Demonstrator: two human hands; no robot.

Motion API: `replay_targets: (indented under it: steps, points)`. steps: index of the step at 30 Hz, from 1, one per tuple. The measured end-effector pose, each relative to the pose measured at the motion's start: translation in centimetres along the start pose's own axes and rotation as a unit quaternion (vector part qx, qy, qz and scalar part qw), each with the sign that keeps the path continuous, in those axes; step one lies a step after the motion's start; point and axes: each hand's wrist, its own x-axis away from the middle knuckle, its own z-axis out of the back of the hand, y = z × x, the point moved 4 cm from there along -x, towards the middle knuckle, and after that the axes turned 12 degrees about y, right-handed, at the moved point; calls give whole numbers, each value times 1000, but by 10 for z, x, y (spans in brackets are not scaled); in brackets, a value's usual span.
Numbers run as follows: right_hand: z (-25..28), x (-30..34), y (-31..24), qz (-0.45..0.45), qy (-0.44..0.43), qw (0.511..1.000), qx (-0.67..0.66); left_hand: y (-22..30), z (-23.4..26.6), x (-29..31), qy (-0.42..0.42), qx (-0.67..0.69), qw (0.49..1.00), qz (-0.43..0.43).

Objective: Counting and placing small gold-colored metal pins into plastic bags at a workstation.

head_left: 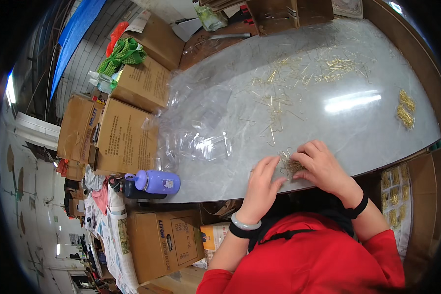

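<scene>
Near the front edge of the table, a small bunch of gold-coloured wire hooks lies between my two hands. My right hand curls over the bunch from the right, its thumb and fingers closed on it. On the other side is my left hand, with fingers stretched and the thumb apart; its fingertips are close to the hooks, and I see nothing held in it. Farther off, loose wire hooks trail across the tabletop, with a larger scatter of gold hooks toward the back.
Clear plastic bags cover the table's left side. A purple bottle lies at the near left corner, below stacked cardboard boxes. Packed gold pieces sit at the right edge. An open carton stands below on the right.
</scene>
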Motion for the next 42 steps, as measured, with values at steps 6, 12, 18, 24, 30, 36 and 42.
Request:
replay_targets:
  steps: [6, 12, 18, 24, 30, 36, 42]
  points:
    - [8, -8, -10, 46, 35, 998, 19, -1, 0, 10, 8, -95, 995, -13]
    - [2, -1, -5, 71, -21, 997, -37, 4, -14, -2, 24, -121, 992, -14]
    - [7, -5, -9, 18, 12, 998, -63, 3, -24, 6, 0, -83, 992, 90]
    - [6, -5, -7, 33, 8, 998, -51, 20, -22, 11, 26, 25, 999, 29]
    - [18, -1, 2, -7, 78, 995, -55, 1, -17, 0, -27, -70, 996, -45]
    - [40, 4, 7, -33, -55, 998, -27, 5, -40, 0, -46, -6, 996, -72]
    - [17, 22, 8, -77, -14, 995, -69, 11, -50, -1, -19, 12, 997, -79]
